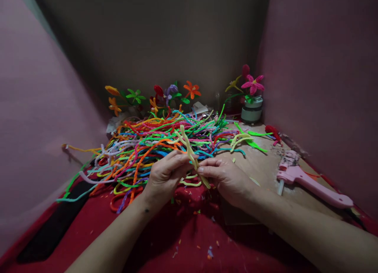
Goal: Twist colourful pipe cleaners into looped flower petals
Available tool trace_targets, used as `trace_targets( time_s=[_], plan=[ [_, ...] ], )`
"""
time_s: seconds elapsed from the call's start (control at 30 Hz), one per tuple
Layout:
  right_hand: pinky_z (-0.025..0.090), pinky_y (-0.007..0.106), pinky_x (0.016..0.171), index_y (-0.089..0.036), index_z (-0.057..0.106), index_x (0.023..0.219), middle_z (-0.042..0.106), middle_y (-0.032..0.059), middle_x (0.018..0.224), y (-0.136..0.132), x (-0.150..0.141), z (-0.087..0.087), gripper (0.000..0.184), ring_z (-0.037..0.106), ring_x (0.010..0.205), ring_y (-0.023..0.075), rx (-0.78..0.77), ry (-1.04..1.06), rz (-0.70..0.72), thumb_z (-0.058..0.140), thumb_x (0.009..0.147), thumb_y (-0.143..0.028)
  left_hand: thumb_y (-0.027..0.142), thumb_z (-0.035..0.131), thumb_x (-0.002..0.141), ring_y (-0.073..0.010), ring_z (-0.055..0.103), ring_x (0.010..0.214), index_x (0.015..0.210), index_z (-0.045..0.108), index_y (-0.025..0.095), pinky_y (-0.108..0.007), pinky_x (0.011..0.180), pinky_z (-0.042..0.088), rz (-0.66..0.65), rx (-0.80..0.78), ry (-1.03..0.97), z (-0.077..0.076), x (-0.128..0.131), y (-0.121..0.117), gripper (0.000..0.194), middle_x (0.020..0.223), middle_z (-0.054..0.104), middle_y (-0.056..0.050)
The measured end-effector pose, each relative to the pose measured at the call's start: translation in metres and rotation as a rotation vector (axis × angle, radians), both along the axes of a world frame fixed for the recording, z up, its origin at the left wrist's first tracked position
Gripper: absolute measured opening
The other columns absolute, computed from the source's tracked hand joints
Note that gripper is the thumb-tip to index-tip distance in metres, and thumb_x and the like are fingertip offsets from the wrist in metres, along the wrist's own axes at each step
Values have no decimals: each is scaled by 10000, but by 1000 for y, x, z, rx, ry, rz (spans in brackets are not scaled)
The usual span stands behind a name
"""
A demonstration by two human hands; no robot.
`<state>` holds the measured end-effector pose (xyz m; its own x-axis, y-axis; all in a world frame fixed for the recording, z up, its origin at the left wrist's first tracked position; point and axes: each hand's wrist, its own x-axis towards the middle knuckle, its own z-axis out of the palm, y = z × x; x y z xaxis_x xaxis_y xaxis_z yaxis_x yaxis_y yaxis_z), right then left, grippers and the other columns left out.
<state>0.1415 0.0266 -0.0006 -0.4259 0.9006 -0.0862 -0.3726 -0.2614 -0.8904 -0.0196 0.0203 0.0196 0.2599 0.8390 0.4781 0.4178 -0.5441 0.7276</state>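
Observation:
Pale yellow pipe cleaners (187,141) stand nearly upright between my two hands, bunched at the bottom and forking apart at the top. My left hand (168,172) pinches them from the left with thumb and fingers. From the right, my right hand (220,174) grips the lower part between thumb and forefinger. Just behind my hands spreads a large heap of coloured pipe cleaners (153,143). Several short pale yellow pieces (239,139) lie to the right of the heap, beside bright green ones (256,145).
A pink glue gun (315,184) lies on a brown board (265,163) at right. Pipe-cleaner flowers (191,90) stand at the back, one group in a pale green jar (252,109). Fluff scraps dot the red cloth (189,241). A black strip (56,225) lies at left; pink walls flank both sides.

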Motion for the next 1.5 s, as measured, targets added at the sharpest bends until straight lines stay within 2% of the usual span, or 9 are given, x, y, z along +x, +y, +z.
trace_targets(
  time_s=[0.2,0.37,0.6,0.83,1.07,1.17,1.27,1.4,1.5],
  plan=[
    [238,230,467,-137,574,505,475,-45,449,0,1,6,108,348,433,60,30,-98,2,616,600,-166,198,527,821,-129,572,767,990,661,243,-203,648,442,12,346,519,1,-15,1,220,882,600,-52],
    [224,238,467,-136,589,520,461,-43,444,0,3,9,100,332,435,65,75,-174,43,593,606,-187,157,530,809,-148,537,743,910,654,198,-226,606,401,16,581,724,8,-15,-4,165,832,597,-65],
    [193,238,453,-148,552,520,354,-57,455,1,7,6,141,247,455,63,244,-345,122,575,647,-206,104,438,829,-149,512,695,842,597,148,-256,600,371,-72,556,879,21,-8,-18,165,827,596,-73],
    [282,223,496,-151,575,559,438,-33,508,-5,6,5,179,378,508,83,633,-644,64,494,717,-124,143,429,782,-100,433,542,703,531,158,-224,516,308,-72,32,719,19,-3,-20,129,625,502,7],
    [311,296,565,-131,566,616,513,59,609,-13,8,-2,216,412,609,155,1500,-950,-327,429,780,-102,259,564,695,-44,207,390,562,431,169,-180,380,174,-88,-917,-197,9,6,-9,209,453,294,79],
    [288,319,556,-138,556,616,494,62,597,-15,11,-3,250,381,597,164,1710,-980,-405,398,806,-99,255,576,680,-34,149,378,524,359,178,-175,356,145,-188,-1125,-474,7,6,-9,278,446,244,87],
    [326,304,576,-140,582,684,519,60,625,-16,12,6,223,424,629,161,1547,-844,-413,407,817,-103,272,597,711,-31,210,380,581,464,152,-166,359,184,-154,-983,-435,14,5,-13,221,468,308,73],
    [386,254,592,-159,610,698,563,26,641,-15,14,21,156,507,633,127,1020,-514,-283,496,803,-136,234,613,753,-101,499,635,811,613,170,-205,571,412,28,-248,-158,27,0,-18,86,737,550,-13],
    [401,244,590,-167,623,673,580,3,640,-13,14,25,147,522,612,115,731,-372,-145,532,788,-168,178,612,759,-162,533,880,920,622,204,-256,750,433,-86,74,85,29,-3,-19,163,960,560,-56]
  ],
)
